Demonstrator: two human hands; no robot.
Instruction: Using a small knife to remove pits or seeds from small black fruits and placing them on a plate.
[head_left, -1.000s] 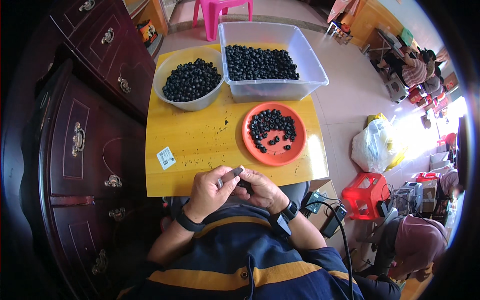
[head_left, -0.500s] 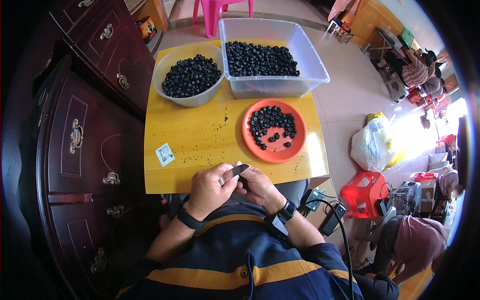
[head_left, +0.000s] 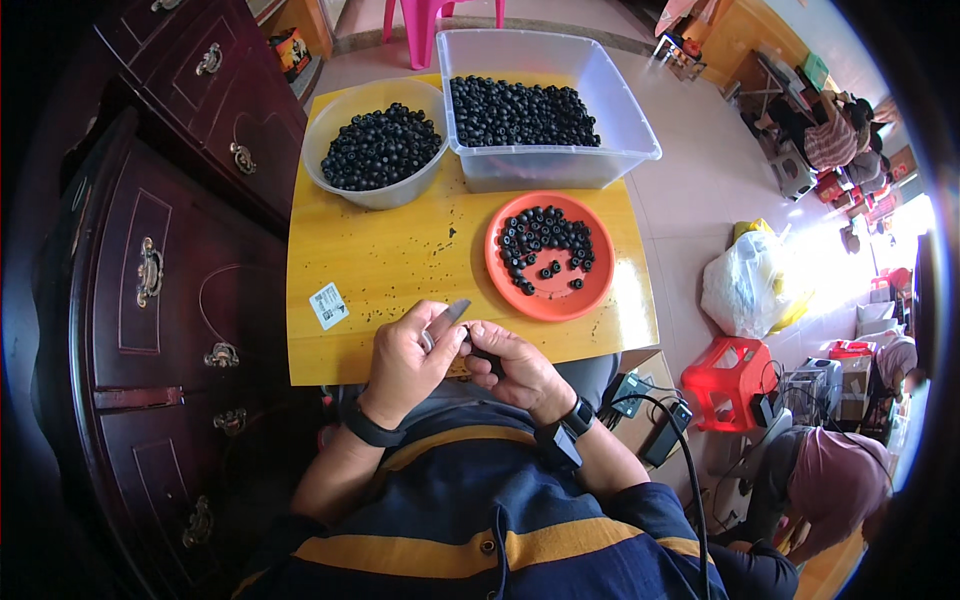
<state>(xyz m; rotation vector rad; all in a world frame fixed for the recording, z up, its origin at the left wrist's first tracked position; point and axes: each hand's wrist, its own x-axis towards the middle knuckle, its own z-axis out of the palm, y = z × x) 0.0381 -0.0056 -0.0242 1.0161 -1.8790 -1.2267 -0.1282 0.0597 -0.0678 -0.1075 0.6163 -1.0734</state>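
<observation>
My left hand (head_left: 403, 362) is closed on a small knife (head_left: 450, 316), its blade pointing up and to the right past the fingers. Just beside it, my right hand (head_left: 522, 374) pinches a small black part (head_left: 487, 361), mostly covered by the fingers. Both hands meet over the near edge of the yellow table, fingertips close together. Right of centre, an orange plate (head_left: 552, 312) carries black ring-shaped parts, a few lying apart near its front. Behind it are a round translucent bowl (head_left: 392, 198) and a rectangular clear bin (head_left: 560, 172), both holding many similar black parts.
Black scraps dot the yellow table (head_left: 370, 255); a white label (head_left: 328, 306) lies at its left. Dark wooden drawers (head_left: 150, 330) rise on my left. To the right are a red stool (head_left: 735, 385), a tied plastic bag (head_left: 745, 285), black cables, and people further off.
My left hand has drawn slightly left and up, turning the knife so its blade points more upward. The blade is now apart from the right fingers, which still pinch the black part.
</observation>
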